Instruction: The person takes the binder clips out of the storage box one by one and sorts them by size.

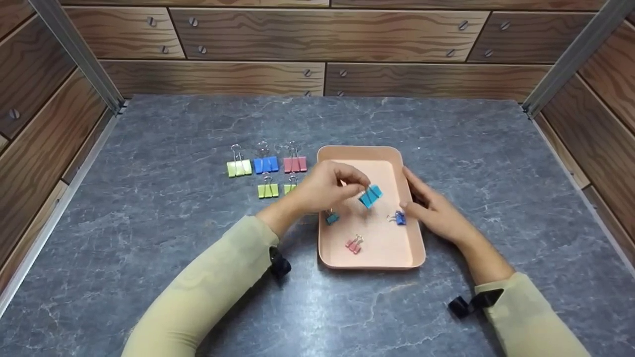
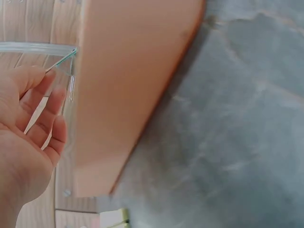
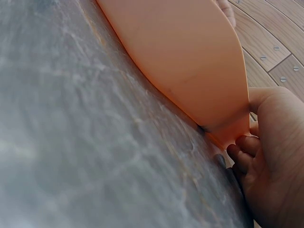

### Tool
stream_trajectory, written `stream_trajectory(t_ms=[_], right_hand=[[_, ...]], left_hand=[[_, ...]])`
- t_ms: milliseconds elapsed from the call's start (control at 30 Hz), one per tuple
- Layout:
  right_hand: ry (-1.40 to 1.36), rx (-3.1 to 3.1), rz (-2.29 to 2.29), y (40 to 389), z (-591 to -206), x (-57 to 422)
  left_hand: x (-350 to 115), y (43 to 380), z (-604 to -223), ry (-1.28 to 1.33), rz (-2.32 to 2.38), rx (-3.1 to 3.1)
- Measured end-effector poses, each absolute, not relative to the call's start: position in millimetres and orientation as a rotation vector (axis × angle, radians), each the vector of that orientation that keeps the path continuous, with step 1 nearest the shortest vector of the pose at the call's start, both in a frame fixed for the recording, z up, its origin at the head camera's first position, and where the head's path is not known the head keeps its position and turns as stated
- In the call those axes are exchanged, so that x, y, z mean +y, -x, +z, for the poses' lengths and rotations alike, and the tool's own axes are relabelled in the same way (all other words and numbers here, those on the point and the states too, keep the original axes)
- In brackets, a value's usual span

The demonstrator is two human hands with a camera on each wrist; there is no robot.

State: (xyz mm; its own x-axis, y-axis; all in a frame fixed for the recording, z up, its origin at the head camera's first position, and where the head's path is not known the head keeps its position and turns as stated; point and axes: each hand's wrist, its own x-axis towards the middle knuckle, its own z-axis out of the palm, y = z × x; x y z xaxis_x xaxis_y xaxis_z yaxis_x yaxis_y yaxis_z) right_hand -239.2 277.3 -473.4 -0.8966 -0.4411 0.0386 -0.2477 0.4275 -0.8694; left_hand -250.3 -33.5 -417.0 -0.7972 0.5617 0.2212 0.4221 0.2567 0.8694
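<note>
A peach tray (image 1: 371, 263) lies on the grey stone table. My left hand (image 1: 325, 187) is over it and pinches the wire handles of a large teal binder clip (image 1: 370, 196), lifted above the tray floor. In the left wrist view the clip's wire handle (image 2: 61, 61) shows by my fingertips (image 2: 45, 90) next to the tray's outer wall (image 2: 123, 90). My right hand (image 1: 434, 208) rests against the tray's right rim, fingers curled onto the wall (image 3: 190, 66). Inside the tray lie a small teal clip (image 1: 332, 217), a small blue clip (image 1: 399, 218) and a small pink clip (image 1: 354, 244).
Left of the tray stand sorted clips: a green clip (image 1: 238, 166), a blue clip (image 1: 266, 163) and a pink clip (image 1: 294, 163) in one row, two smaller green clips (image 1: 268, 190) below. Wood-pattern walls enclose the table on three sides.
</note>
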Motion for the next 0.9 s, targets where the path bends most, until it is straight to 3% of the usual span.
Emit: stream_trajectory(t_ms=[900], right_hand=[[0.592, 2.483, -1.441, 239.8, -473.1, 278.1]], left_hand=[[-132.3, 249.4, -364.7, -0.719, 1.757, 2.598]])
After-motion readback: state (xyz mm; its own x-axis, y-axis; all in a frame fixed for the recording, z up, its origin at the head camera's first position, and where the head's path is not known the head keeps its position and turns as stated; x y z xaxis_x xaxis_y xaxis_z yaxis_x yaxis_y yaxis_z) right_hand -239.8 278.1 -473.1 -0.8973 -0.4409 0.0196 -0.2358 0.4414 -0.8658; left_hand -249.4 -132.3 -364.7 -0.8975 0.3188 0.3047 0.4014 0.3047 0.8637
